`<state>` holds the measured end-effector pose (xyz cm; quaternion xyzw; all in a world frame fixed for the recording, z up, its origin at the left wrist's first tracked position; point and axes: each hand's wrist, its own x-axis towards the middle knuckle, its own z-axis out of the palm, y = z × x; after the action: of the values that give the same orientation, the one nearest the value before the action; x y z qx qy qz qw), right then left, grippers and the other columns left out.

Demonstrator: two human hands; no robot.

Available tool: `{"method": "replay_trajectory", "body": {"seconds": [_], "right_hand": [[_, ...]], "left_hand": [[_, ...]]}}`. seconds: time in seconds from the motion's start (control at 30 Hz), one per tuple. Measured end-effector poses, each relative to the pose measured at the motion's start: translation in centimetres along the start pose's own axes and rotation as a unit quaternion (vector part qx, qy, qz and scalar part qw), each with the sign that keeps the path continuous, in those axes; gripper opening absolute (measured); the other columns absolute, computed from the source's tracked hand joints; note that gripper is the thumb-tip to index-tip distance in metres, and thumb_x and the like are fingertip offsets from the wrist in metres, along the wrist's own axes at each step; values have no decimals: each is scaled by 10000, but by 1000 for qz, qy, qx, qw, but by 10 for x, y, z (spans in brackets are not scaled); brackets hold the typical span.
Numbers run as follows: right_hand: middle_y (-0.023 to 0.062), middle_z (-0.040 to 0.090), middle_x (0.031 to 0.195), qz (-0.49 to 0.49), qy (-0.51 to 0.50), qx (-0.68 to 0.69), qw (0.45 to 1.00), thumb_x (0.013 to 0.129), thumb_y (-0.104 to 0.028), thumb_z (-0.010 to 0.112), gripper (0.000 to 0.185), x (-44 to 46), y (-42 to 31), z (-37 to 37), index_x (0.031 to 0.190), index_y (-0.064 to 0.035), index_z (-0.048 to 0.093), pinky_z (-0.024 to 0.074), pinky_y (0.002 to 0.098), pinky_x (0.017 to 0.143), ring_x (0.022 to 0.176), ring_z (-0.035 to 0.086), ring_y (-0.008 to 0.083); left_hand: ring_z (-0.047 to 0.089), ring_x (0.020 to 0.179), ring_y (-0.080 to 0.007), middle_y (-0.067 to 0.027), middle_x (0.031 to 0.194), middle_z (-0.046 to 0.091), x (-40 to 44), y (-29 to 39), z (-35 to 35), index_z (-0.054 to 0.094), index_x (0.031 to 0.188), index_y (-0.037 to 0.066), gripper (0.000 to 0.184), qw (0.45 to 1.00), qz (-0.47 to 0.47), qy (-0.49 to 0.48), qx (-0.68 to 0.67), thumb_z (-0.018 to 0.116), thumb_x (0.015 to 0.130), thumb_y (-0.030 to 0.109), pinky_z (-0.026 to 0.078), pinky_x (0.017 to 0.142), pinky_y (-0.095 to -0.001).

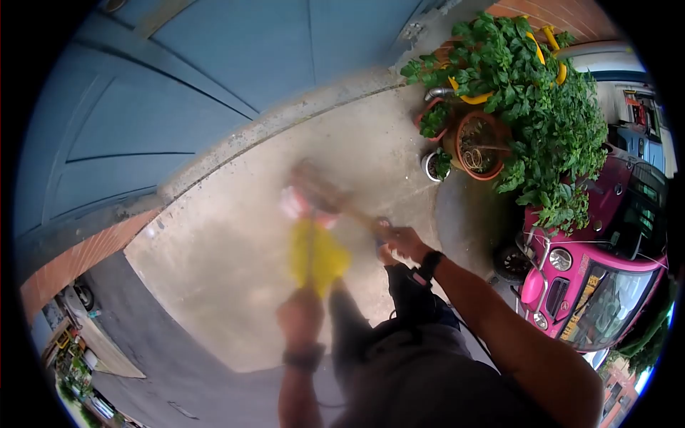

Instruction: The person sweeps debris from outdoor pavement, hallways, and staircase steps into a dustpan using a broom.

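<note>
Over the pale floor (214,299), clasping a wooden handle (362,219) in the right hand (404,243) and a thin dark stick (310,246) in the left hand (300,319), with a yellow piece (327,258) (too blurred to name) along the stick, beside a red-and-white shape (293,204).

A pale, stained concrete floor (371,146) spreads beneath and ahead of the right-hand fingers (403,241), meeting darker grey paving (160,324) well off to their left. Beyond those fingers, on the right, a round terracotta pot (451,148), a small round white pot (427,167) and a reddish angular planter (420,120) stand close together on the floor. To the fingers' left shows a blurred yellow long-handled tool (317,253); whether it touches the floor cannot be told
</note>
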<state>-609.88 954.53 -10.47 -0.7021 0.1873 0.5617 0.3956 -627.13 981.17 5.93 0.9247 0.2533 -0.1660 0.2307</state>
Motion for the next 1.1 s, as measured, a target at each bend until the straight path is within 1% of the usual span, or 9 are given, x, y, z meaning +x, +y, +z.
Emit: {"method": "replay_trajectory", "body": {"seconds": [0.2,0.3,0.43,0.5,0.57,0.7,0.87,1.03,1.1], "right_hand": [[8,565,633,-54,8,60,997,899,-324,668,369,-53,5,21,1174,-77,677,349,260,374,435,466,83],[45,601,723,-90,53,-64,992,895,-273,625,508,-44,-34,-2,1375,-125,554,384,258,371,439,481,94],[56,622,682,-148,163,-203,954,871,-250,586,404,18,-93,-38,1244,-99,624,448,308,432,461,549,152],[139,661,719,-223,259,-373,863,858,-296,561,342,66,-123,-47,1094,-64,646,515,379,533,526,630,267],[218,679,805,-162,276,-340,884,845,-313,539,340,89,-160,-36,1032,-49,644,548,452,687,714,683,379],[241,676,997,-155,239,-410,867,853,-303,541,333,108,-156,41,1066,-74,653,516,503,853,1019,641,401],[183,678,1065,-140,120,-451,873,863,-380,562,370,39,-143,62,1147,-153,631,509,476,850,988,648,375],[186,690,979,-194,187,-377,886,863,-369,549,380,-3,-138,40,1206,-234,641,512,461,792,935,655,367],[181,696,898,-190,235,-366,880,849,-371,559,422,8,-143,21,1210,-167,636,513,472,747,853,673,368]], "left_hand": [[661,673,-311,-106,785,681,-2,-36,-24,702,1015,142,211,999,17,40,3,653,815,93,541,622,-394],[659,667,-311,-112,797,687,-7,-49,-41,709,1019,130,220,997,9,76,-23,655,813,79,536,611,-390],[628,600,-300,-139,729,661,-16,-74,-55,727,1019,114,213,986,1,145,-80,651,826,65,493,566,-365],[607,568,-286,-141,683,640,-20,-88,-59,728,1018,104,199,983,-21,149,-103,650,838,72,476,552,-355],[581,534,-245,-134,651,623,-19,-103,-55,728,1014,82,182,982,-57,150,-99,651,850,81,458,535,-344],[561,521,-192,-118,641,618,-10,-127,-51,733,1015,78,189,976,-105,161,-102,649,846,85,452,528,-332],[614,571,-254,-144,699,654,-1,-138,-62,737,1021,99,198,975,-121,153,-109,656,841,109,477,564,-350],[634,596,-279,-165,702,649,-4,-154,-63,731,1015,93,190,976,-118,148,-105,645,847,112,490,587,-355],[628,585,-268,-163,697,647,-2,-152,-66,727,1013,78,192,976,-131,132,-112,638,845,100,488,583,-347]]}}
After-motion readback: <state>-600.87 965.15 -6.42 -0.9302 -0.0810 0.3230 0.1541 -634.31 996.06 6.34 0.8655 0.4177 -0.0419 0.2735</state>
